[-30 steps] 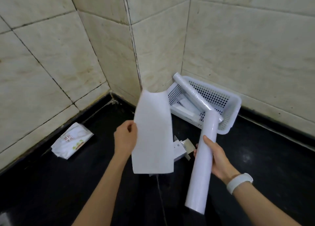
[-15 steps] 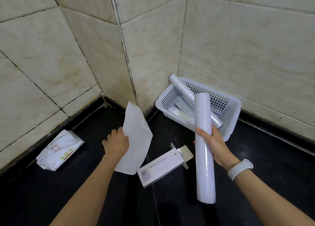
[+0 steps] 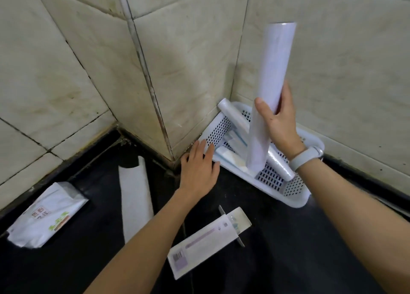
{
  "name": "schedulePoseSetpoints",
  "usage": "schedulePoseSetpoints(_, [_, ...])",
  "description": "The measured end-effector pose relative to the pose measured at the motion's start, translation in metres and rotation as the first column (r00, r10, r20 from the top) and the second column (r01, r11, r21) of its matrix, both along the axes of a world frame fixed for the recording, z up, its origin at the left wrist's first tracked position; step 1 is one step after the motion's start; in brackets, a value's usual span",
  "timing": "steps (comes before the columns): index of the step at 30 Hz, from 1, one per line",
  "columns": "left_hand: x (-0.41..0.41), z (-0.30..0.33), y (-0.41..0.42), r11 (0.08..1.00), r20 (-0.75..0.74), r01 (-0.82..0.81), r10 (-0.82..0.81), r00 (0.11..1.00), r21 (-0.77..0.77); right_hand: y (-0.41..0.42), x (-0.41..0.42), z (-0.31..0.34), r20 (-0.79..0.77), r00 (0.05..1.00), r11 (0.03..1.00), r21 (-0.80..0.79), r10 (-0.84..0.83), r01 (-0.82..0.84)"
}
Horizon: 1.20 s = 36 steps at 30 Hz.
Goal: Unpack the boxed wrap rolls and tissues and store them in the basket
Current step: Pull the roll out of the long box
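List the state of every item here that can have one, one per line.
Roll in right hand: gripped, nearly upright, above the basket.
Basket: in the wall corner, holding rolls and packs.
Carton: on the floor, end flap open.
Paper sheet: lying loose on the floor.
Tissue pack: on the floor, outside the basket.
Left hand: open, at the basket's near end.
Right hand: closed around the roll.

The right hand [image 3: 280,125] grips a white wrap roll [image 3: 269,94] near its middle, nearly upright, its lower end over the white perforated basket [image 3: 295,196]. The left hand [image 3: 199,167] lies flat, fingertips [image 3: 207,148] apparently touching the basket's near wall.
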<state>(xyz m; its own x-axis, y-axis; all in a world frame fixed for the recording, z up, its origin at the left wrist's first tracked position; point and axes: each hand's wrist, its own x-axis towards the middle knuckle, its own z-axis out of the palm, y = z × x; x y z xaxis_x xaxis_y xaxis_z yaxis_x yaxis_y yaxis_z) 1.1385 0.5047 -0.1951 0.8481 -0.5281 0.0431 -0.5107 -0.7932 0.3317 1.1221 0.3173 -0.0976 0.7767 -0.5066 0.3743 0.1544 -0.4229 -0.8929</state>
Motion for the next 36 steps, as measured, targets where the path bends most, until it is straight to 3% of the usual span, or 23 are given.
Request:
schedulePoseSetpoints(2, [0.007, -0.012, -0.011, 0.999, -0.046, -0.022, 0.024, 0.999, 0.047, -0.003, 0.009, -0.010, -0.086, 0.994, 0.988, -0.136, 0.066, -0.077])
schedulePoseSetpoints(5, [0.011, -0.028, -0.019, 0.996, -0.112, -0.072, 0.077, 0.991, 0.048, -0.009, 0.015, -0.043, -0.333, 0.932, 0.920, -0.300, 0.147, -0.252])
schedulePoseSetpoints(10, [0.008, -0.039, -0.022, 0.991, -0.111, -0.126, 0.120, 0.987, -0.046, -0.012, 0.015, -0.097, -0.647, 0.759, 0.865, -0.335, 0.077, -0.374])
schedulePoseSetpoints(12, [0.008, -0.039, -0.021, 0.991, -0.086, -0.125, 0.120, 0.989, -0.051, -0.012, 0.018, -0.112, -0.654, 0.755, 0.823, -0.446, -0.033, -0.351])
schedulePoseSetpoints(15, [0.009, -0.039, -0.019, 0.992, -0.063, -0.116, 0.113, 0.992, -0.039, -0.018, 0.026, -0.120, -0.551, 0.798, 0.617, -0.723, -0.244, -0.310])
schedulePoseSetpoints(17, [0.011, -0.040, -0.019, 0.993, -0.073, -0.115, 0.112, 0.991, -0.031, -0.025, 0.028, -0.120, -0.514, 0.810, 0.528, -0.788, -0.281, -0.317])
schedulePoseSetpoints(19, [0.010, -0.041, -0.019, 0.993, -0.079, -0.112, 0.109, 0.991, -0.028, -0.029, 0.021, -0.123, -0.546, 0.789, 0.502, -0.784, -0.282, -0.364])
schedulePoseSetpoints(24, [0.013, -0.037, -0.017, 0.998, -0.203, -0.068, 0.068, 0.977, 0.008, -0.034, 0.000, -0.129, -0.678, 0.697, 0.527, -0.690, -0.232, -0.496])
schedulePoseSetpoints(29, [0.015, -0.010, -0.015, 0.999, -0.337, -0.016, 0.030, 0.941, 0.045, -0.020, -0.018, -0.099, -0.792, 0.577, 0.691, -0.533, -0.203, -0.488])
schedulePoseSetpoints(33, [-0.016, 0.021, 0.001, 0.995, -0.257, -0.028, 0.004, 0.966, -0.091, 0.016, -0.074, -0.070, -0.657, 0.746, 0.882, -0.410, -0.108, -0.234])
schedulePoseSetpoints(36, [-0.057, 0.036, 0.009, 0.976, -0.267, 0.017, -0.076, 0.961, -0.217, 0.044, -0.136, -0.058, -0.565, 0.815, 0.959, -0.280, -0.127, -0.045])
